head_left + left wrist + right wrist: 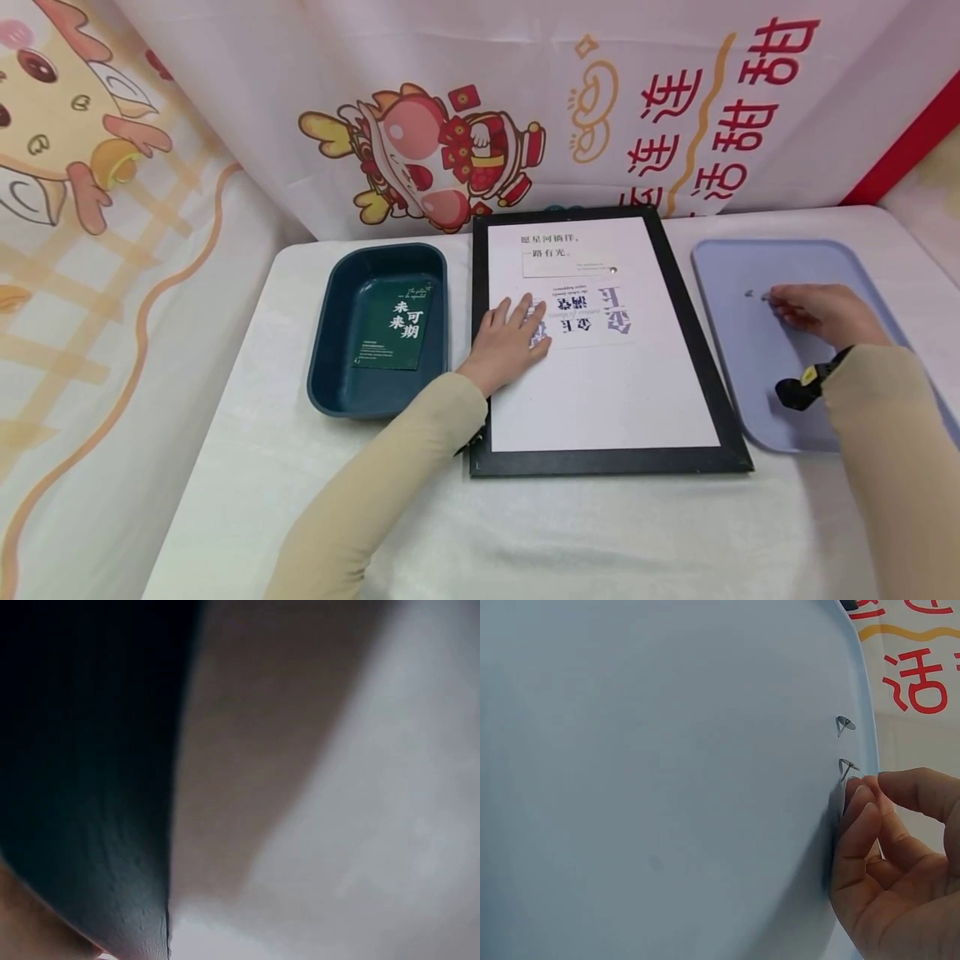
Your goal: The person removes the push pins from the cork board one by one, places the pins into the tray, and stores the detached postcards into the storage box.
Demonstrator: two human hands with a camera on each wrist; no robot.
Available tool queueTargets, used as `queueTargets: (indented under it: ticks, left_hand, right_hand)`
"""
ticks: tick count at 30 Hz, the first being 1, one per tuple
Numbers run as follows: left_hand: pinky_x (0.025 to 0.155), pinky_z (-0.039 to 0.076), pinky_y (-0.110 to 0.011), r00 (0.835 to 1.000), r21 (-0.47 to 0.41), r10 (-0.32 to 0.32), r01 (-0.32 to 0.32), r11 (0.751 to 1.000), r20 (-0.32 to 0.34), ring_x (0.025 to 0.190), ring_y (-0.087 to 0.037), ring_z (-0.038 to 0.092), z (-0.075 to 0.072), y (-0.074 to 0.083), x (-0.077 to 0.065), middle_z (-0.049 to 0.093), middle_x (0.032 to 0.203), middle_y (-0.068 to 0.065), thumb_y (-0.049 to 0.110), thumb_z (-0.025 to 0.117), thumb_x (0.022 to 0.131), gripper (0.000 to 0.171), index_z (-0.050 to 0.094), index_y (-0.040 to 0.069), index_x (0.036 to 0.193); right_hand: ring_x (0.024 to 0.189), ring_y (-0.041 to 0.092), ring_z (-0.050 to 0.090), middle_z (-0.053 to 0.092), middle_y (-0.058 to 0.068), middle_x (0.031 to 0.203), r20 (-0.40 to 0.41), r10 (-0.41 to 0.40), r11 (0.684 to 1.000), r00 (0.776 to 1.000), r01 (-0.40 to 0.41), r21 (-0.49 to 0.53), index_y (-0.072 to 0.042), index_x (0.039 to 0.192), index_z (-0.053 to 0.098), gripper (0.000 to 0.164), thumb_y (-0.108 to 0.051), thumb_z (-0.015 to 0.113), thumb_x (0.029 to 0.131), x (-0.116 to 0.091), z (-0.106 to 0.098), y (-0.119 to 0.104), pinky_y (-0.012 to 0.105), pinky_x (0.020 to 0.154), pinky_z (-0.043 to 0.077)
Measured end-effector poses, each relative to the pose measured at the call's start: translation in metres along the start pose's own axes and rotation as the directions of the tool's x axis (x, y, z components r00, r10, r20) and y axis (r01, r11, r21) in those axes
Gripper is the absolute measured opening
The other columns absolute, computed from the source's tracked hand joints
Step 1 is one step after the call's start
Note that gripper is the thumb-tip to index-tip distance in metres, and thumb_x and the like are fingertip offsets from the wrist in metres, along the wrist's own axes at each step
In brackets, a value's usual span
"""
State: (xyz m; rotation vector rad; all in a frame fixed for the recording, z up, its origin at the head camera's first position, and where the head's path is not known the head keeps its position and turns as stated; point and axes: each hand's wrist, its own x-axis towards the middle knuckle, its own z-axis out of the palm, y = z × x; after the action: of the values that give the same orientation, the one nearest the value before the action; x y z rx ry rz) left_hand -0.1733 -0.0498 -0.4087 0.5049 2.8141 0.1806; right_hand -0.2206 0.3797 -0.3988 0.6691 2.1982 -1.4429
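My left hand lies with spread fingers on a white card with purple and dark lettering, partly covering its left end. That card rests on a black-framed white board. Above it, a pale printed card has a thumbtack at its lower right. My right hand is over the light blue tray, fingers bent, fingertips beside a thumbtack. Another thumbtack lies farther along. Neither tack appears held; contact with the nearer one is unclear.
Left of the board stands a dark teal tub holding a green card with white lettering. A white cloth covers the table. Behind hangs a printed curtain. The left wrist view shows mostly a blurred dark surface and white cloth.
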Motion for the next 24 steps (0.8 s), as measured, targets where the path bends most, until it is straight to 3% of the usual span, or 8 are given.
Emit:
queueTargets:
  ticks: [4, 7, 10, 12, 19, 24]
  left_hand:
    - [0.12, 0.014, -0.047, 1.0, 0.001, 0.0, 0.0, 1.0, 0.0, 0.15, -0.031, 0.008, 0.0, 0.0, 0.0, 0.008, 0.163, -0.002, 0.048, 0.031, 0.102, 0.062, 0.013, 0.022, 0.155]
    - [0.121, 0.014, -0.047, 1.0, 0.004, 0.0, 0.0, 1.0, -0.002, 0.15, -0.031, 0.008, 0.0, 0.0, 0.0, 0.008, 0.163, -0.002, 0.048, 0.031, 0.102, 0.062, 0.013, 0.022, 0.155]
    - [0.121, 0.014, -0.047, 1.0, 0.006, -0.002, 0.002, 1.0, -0.002, 0.15, -0.031, 0.008, 0.0, 0.0, -0.001, 0.008, 0.163, -0.002, 0.048, 0.031, 0.102, 0.062, 0.013, 0.022, 0.155]
    - [0.121, 0.014, -0.047, 1.0, 0.006, -0.003, 0.003, 1.0, -0.003, 0.15, -0.031, 0.008, 0.0, 0.0, -0.001, 0.008, 0.163, -0.002, 0.048, 0.031, 0.102, 0.061, 0.014, 0.022, 0.155]
    - [0.121, 0.014, -0.047, 1.0, 0.005, -0.004, 0.004, 1.0, 0.001, 0.15, -0.03, 0.007, 0.001, 0.0, 0.0, 0.007, 0.163, -0.002, 0.048, 0.03, 0.102, 0.062, 0.013, 0.022, 0.155]
    - [0.121, 0.013, -0.047, 1.0, 0.013, -0.002, 0.002, 1.0, 0.007, 0.15, -0.03, 0.007, 0.001, -0.001, 0.001, 0.007, 0.163, -0.001, 0.05, 0.029, 0.102, 0.062, 0.012, 0.023, 0.155]
  right_hand:
    - [0.072, 0.0, 0.054, 0.058, -0.022, 0.067, -0.011, -0.01, 1.0, 1.0, 0.01, 0.011, -0.037, 0.065, 0.059, 0.032, -0.037, 0.052, 0.096, -0.002, -0.002, -0.001, 0.017, 0.068, 0.05]
    - [0.078, 0.0, 0.053, 0.056, -0.024, 0.068, -0.034, -0.009, 1.0, 0.999, 0.008, -0.018, -0.032, 0.091, 0.062, 0.017, -0.042, 0.049, 0.096, -0.004, -0.001, -0.003, 0.017, 0.07, 0.049]
    - [0.089, 0.002, 0.051, 0.054, -0.027, 0.07, -0.051, -0.01, 0.999, 0.999, 0.008, -0.033, -0.026, 0.132, 0.048, 0.043, -0.049, 0.047, 0.095, -0.006, 0.002, -0.008, 0.014, 0.073, 0.047]
    - [0.095, 0.003, 0.049, 0.052, -0.028, 0.071, -0.058, -0.016, 0.999, 0.998, 0.014, -0.03, -0.021, 0.144, 0.036, 0.06, -0.052, 0.046, 0.094, -0.008, 0.005, -0.011, 0.012, 0.073, 0.047]
    - [0.093, 0.0, 0.051, 0.052, -0.027, 0.078, -0.077, -0.108, 0.993, 0.991, 0.11, 0.032, -0.015, 0.146, 0.036, 0.065, -0.052, 0.047, 0.093, -0.011, 0.022, -0.027, 0.013, 0.082, 0.049]
    - [0.086, -0.006, 0.055, 0.053, -0.026, 0.083, -0.089, -0.183, 0.982, 0.979, 0.185, 0.023, -0.009, 0.146, 0.038, 0.067, -0.049, 0.049, 0.094, -0.009, 0.038, -0.038, 0.014, 0.087, 0.051]
